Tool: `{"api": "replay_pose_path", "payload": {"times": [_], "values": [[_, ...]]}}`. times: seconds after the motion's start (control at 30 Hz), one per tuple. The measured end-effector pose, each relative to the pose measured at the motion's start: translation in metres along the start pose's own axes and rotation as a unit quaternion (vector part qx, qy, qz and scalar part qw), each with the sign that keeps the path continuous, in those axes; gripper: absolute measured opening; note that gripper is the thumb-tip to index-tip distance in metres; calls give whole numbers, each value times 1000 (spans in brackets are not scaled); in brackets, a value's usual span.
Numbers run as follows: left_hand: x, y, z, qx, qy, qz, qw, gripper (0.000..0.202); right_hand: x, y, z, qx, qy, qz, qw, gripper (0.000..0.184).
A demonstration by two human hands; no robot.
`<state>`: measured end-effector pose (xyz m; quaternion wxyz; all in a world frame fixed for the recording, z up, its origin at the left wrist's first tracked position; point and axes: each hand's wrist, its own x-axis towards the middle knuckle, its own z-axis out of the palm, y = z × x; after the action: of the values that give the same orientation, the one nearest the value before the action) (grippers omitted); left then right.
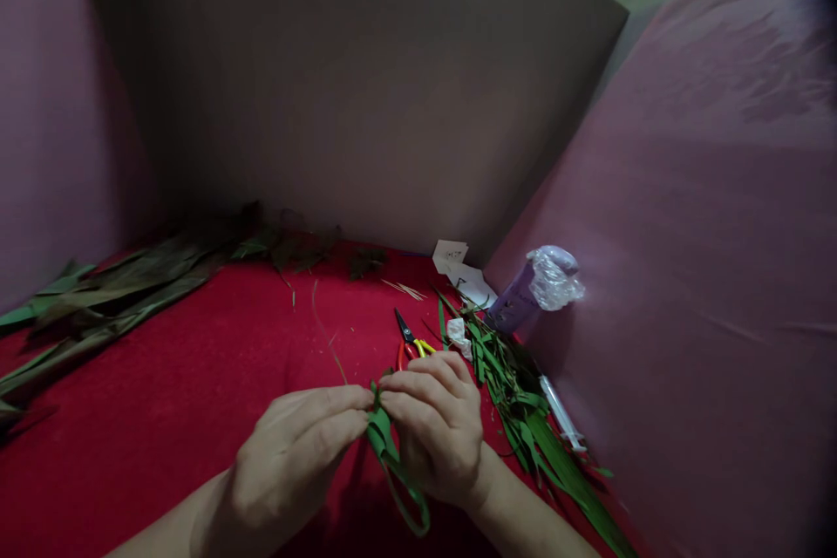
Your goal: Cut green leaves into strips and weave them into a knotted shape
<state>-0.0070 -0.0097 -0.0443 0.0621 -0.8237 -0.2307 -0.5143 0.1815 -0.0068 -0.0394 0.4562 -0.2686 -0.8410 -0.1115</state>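
Observation:
My left hand [297, 458] and my right hand [435, 423] meet over the red cloth [196, 384], both pinching a folded green leaf strip [392, 462] between fingertips. The strip loops downward between my wrists. Just beyond my right hand lie small scissors [409, 340] with red and yellow handles, tips pointing away from me.
A pile of cut green leaf strips [523, 401] lies to the right, with a white pen-like tube [561, 414]. A purple bottle capped with crumpled plastic [533, 288] and white paper scraps [461, 270] sit near the back corner. Long dried leaves [111, 296] stretch along the left.

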Motion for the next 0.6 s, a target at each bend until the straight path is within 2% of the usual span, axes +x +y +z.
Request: {"api": "replay_pose_path", "payload": {"times": [0.17,0.3,0.4,0.5,0.6], "values": [[-1,0,0,6,0,-14,1000,16,1,-2,-3,-41,35,-18,998,20],[0,-1,0,29,-5,-6,1000,19,-2,1,1,-47,23,-20,998,18],[-8,-1,1,31,-10,-11,999,15,-3,1,2,-46,21,-24,998,19],[-17,0,1,24,-22,5,999,17,-2,-1,0,-47,32,-31,998,20],[-15,0,1,23,-32,31,999,22,-1,-1,-2,-55,35,-33,997,21]]}}
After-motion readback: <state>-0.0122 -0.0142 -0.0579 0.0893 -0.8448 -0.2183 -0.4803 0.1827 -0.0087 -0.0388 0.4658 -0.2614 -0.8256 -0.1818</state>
